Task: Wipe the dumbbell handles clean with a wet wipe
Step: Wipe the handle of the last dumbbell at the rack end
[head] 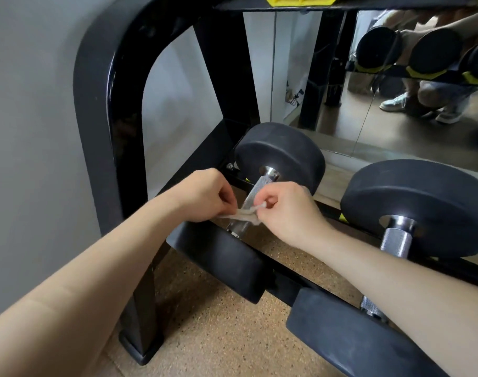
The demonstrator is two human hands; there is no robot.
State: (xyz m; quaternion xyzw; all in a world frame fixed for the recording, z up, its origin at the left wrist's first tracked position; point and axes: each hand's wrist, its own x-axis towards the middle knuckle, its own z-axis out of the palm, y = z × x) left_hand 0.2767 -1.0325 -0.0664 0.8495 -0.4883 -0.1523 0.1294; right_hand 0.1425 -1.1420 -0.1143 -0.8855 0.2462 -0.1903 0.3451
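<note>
Dumbbell handle (256, 190) lies on the lowest tier of the rack (107, 104), wet wipe (246, 212) stretched across it! Left hand (205, 197) pinches one end, right hand (284, 210) the other, both grips clamped on it.

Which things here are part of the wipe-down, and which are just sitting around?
In the job:
wet wipe, stretched across the left dumbbell handle
right dumbbell handle, uncovered

Just there:
black rack frame
mirror
cork floor
yellow cradle
</note>
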